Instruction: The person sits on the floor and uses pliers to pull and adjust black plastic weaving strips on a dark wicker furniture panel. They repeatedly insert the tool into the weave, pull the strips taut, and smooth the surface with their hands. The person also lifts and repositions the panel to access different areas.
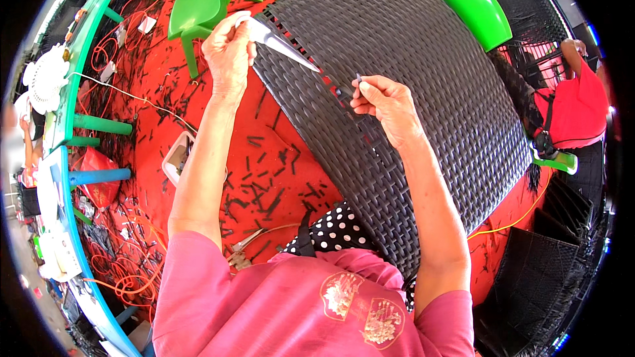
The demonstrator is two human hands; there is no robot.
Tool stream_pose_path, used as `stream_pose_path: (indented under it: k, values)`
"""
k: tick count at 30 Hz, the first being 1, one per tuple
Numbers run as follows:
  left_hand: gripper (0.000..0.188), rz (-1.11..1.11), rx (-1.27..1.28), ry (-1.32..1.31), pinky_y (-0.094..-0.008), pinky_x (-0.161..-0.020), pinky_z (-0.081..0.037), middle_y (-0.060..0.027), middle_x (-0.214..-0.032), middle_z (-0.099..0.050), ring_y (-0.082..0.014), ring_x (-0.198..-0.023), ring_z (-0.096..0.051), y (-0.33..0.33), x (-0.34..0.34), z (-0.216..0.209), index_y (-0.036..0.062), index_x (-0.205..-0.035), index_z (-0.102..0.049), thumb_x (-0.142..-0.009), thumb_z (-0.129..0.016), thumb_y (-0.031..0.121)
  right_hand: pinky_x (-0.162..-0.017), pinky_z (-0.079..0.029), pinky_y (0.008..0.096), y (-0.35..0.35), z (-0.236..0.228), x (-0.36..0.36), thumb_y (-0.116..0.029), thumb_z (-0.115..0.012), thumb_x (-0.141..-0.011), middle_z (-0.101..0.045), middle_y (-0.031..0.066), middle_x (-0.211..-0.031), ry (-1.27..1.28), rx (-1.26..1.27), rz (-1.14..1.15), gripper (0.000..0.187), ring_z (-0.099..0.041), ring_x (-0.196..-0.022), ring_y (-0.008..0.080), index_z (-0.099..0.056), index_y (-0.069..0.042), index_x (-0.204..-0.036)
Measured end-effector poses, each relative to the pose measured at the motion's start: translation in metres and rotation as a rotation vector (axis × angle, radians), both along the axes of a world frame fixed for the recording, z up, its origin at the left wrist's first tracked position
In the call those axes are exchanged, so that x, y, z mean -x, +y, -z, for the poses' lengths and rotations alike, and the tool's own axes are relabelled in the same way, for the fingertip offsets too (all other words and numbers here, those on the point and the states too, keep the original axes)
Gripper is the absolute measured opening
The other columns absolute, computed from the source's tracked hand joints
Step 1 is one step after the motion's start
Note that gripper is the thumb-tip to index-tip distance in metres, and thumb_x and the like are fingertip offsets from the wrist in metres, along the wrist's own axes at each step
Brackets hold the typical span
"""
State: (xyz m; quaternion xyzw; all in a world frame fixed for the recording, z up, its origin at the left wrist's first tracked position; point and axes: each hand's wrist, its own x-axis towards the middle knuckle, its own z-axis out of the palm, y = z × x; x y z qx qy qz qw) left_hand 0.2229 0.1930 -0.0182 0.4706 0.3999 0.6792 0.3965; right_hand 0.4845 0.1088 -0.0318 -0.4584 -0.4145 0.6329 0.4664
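My left hand [230, 49] grips a pair of scissors [281, 46] with pale handles; their tapered blades point right and down toward the weave. A dark wicker panel [397, 46], woven from flat black strips, spreads in front of me and to the right. A row of gaps showing red [327, 80] runs along the panel near its left edge. Over this row is my right hand [383, 102], thumb and fingers pinched on a short dark strip end [359, 78]. Whether that strip is still joined to the panel cannot be made out.
Cut black scraps [258, 192] litter the red floor. Green chairs [198, 10] stand beyond the panel's far corners. At left, a long table [83, 46] carries a white fan [46, 79]. A white container [177, 158] sits by my left forearm. A person in red [579, 109] is at right.
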Motion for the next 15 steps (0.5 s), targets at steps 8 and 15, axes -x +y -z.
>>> stream_pose_path:
  k: [8,15]
  values:
    - [0.018,0.018,-0.036,0.121,-0.0189,-0.039,-0.034,0.0005,-0.072,-0.058,-0.0047,-0.048,-0.047,0.005,-0.011,-0.008,0.0025,-0.106,-0.065,-0.090,-0.060,0.007,-0.076,-0.053,0.0308,-0.002,0.004,-0.004,-0.015,-0.060,-0.090,-0.064,0.0082,-0.092,0.256,-0.047,0.056,0.018,-0.063,-0.081,0.0170,-0.064,-0.001,-0.101]
    - [0.018,0.041,0.060,0.087,-0.0188,-0.037,-0.033,-0.0011,-0.069,-0.057,-0.0051,-0.046,-0.046,0.017,-0.010,0.001,0.0009,-0.105,-0.065,-0.089,-0.060,0.008,-0.061,-0.051,0.0243,0.008,0.002,-0.001,-0.018,-0.059,-0.091,-0.065,0.0067,-0.089,0.147,0.002,0.151,0.017,-0.063,-0.071,0.0121,-0.065,-0.003,-0.099]
